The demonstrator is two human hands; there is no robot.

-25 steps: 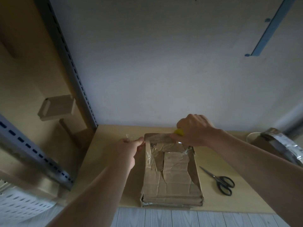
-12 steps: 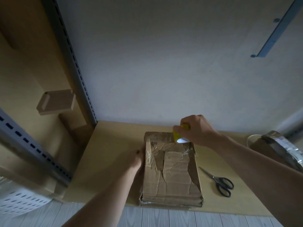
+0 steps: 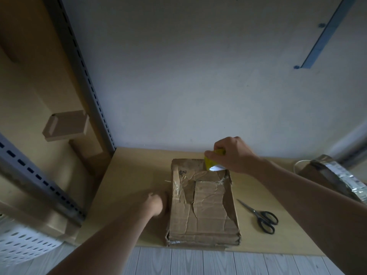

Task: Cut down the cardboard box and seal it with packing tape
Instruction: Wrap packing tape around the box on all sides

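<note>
A worn, flattened cardboard box (image 3: 202,207) lies on the wooden table (image 3: 129,175), with creased clear tape across its top. My right hand (image 3: 232,153) grips a yellow tape dispenser (image 3: 211,161) at the box's far right corner, and a white part of it touches the cardboard. My left hand (image 3: 156,203) is blurred and presses against the box's left side, about halfway along. I cannot make out its fingers clearly.
Black scissors (image 3: 263,217) lie on the table right of the box. A foil-wrapped parcel (image 3: 337,175) sits at the far right. A slotted metal upright (image 3: 89,96) and a small cardboard box (image 3: 65,126) are on the left, a white perforated basket (image 3: 23,245) below.
My left hand let go of the tape end at the far left corner and slid toward me along the box's left side. My right hand lifted slightly and moved right with the dispenser.
</note>
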